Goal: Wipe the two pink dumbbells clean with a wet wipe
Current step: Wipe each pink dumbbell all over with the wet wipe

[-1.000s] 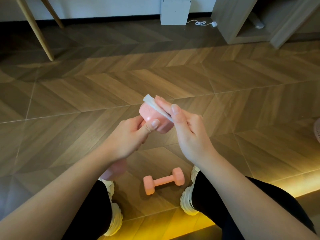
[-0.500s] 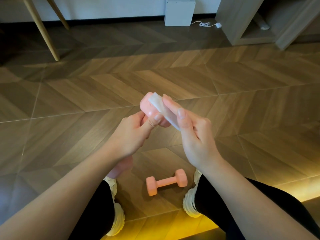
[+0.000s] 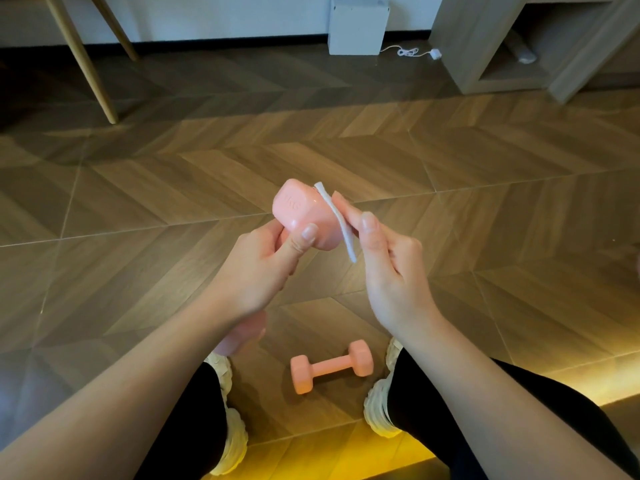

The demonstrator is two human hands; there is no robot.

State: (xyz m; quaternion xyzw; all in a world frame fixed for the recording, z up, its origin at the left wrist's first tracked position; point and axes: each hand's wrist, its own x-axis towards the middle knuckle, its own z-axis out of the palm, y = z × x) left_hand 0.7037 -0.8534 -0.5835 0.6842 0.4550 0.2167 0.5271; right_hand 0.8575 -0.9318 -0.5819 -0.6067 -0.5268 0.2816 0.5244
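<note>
A glossy pink square-headed dumbbell (image 3: 301,216) is held up over the chevron-pattern wooden floor (image 3: 485,220). It is gripped by the left hand (image 3: 263,268) w/ fingers curled round the handle and thumb laid on the upper head; its lower head is seen under the left wrist. Just right of that upper head, a folded white wet wipe (image 3: 337,220) is pinched btwn thumb and fingers of the right hand (image 3: 388,271), top end touching the head's edge, bottom end hanging free. Below the held dumbbell, a second pink dumbbell (image 3: 330,367) is laid on the floor btwn two cream chunky-soled shoes (image 3: 228,420). Far beyond it, a white box (image 3: 358,26) is stood at the wall.
</note>
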